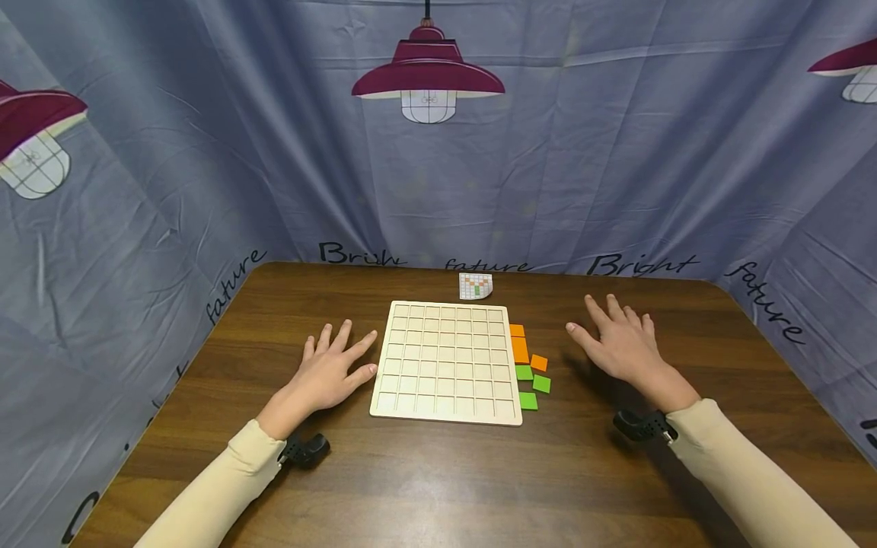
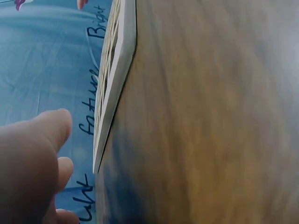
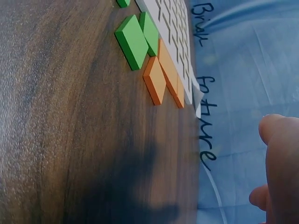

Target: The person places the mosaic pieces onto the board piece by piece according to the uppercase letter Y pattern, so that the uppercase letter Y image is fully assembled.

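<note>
A pale wooden grid board [image 1: 447,363] lies flat on the brown table, its square cells bare. My left hand [image 1: 330,371] is spread beside the board's left edge, thumb and index tips close to it, holding nothing. Along the right edge lie several flat tiles: orange tiles [image 1: 520,350] and green tiles [image 1: 541,384]. My right hand [image 1: 622,344] hovers to the right of these tiles with fingers spread, holding nothing. In the right wrist view its shadow falls on the table, and the green tile [image 3: 132,42] and orange tile [image 3: 155,80] show up close.
Behind the board lies a small paper card [image 1: 476,286] printed with a grid and orange and green squares. A blue-grey curtain [image 1: 438,190] with lamp prints and lettering surrounds the table [image 1: 438,479]. Each wrist wears a black camera.
</note>
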### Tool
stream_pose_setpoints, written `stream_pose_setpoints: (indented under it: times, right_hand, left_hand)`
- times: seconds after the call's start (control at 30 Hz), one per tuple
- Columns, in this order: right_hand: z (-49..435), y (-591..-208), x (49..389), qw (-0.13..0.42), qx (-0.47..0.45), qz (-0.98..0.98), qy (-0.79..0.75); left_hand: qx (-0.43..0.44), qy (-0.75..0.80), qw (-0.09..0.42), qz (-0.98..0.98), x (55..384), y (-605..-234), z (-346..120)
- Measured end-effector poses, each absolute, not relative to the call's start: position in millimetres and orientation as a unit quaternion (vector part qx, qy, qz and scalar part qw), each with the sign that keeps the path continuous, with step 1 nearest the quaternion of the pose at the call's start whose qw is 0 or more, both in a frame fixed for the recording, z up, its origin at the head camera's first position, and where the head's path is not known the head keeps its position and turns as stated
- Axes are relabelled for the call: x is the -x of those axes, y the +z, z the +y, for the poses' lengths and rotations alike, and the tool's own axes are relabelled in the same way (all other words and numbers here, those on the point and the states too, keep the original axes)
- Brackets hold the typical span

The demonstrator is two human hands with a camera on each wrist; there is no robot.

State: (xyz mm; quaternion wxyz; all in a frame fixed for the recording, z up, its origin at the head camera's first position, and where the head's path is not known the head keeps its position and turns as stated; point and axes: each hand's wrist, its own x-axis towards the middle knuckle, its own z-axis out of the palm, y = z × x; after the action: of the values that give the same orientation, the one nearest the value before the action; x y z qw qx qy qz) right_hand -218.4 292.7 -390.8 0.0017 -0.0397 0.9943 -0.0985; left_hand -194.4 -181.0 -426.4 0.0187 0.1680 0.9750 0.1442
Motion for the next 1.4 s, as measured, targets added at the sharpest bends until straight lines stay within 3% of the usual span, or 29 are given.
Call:
stream_pose_setpoints:
  times: [0.67,1.4]
  right_hand:
    - [289.0,-394.7,216.9,0.011,0.043,0.994,-0.099]
    - [286.8,-397.8,205.4,0.001,0.052,0.993,-0.104]
  left_hand:
    - [-0.174,0.157,0.065,0.970,192.2,-433.7,-175.2]
    - [-0.177,0.151,0.055,0.971,192.0,-436.7,-174.0]
